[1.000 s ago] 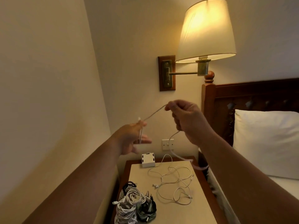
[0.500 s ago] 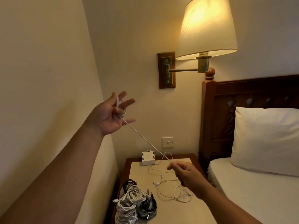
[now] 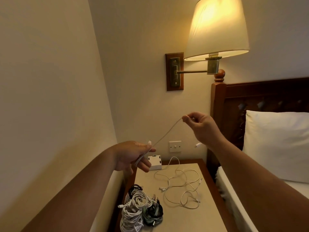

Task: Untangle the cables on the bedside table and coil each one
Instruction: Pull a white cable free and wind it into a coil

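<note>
- Left hand [image 3: 132, 156]: half a second earlier it was raised high with the fingers spread. It is now lower, level with the far end of the bedside table [image 3: 184, 218]. Thumb and curled fingers pinch the cable [image 3: 167, 131], and a few strands run down through the palm.
- A white plug [image 3: 149, 142] stands up just above the left thumb.
- Right hand [image 3: 199, 124]: earlier it was low over the table top. It is now lifted above and to the right of the left hand. Thumb and forefinger pinch the cable and the other fingers are curled in.
- The cable is thin, white and round. It runs in a slightly sagging line from the left hand up to the right hand, off the table.
- Coiled bundle [image 3: 138, 208]: white, grey-green and black cords, wound and heaped at the near left of the table, in the same place as before.
- Loose cables [image 3: 182, 186]: thin white loops lie tangled on the smooth pale table top, behind and to the right of the bundle.
- White box [image 3: 155, 162]: square, at the far left of the table, partly hidden by the left hand.
- Switch [image 3: 175, 146]: white plate on the wall, above the table.
- A small white plug [image 3: 198, 145] shows just under the right wrist. Its cable cannot be traced.
- Lamp [image 3: 217, 29]: lit fabric shade on a brass arm and wooden plate.
- Headboard [image 3: 250, 101]: dark carved wood, with a white pillow [image 3: 275, 144] against it.
</note>
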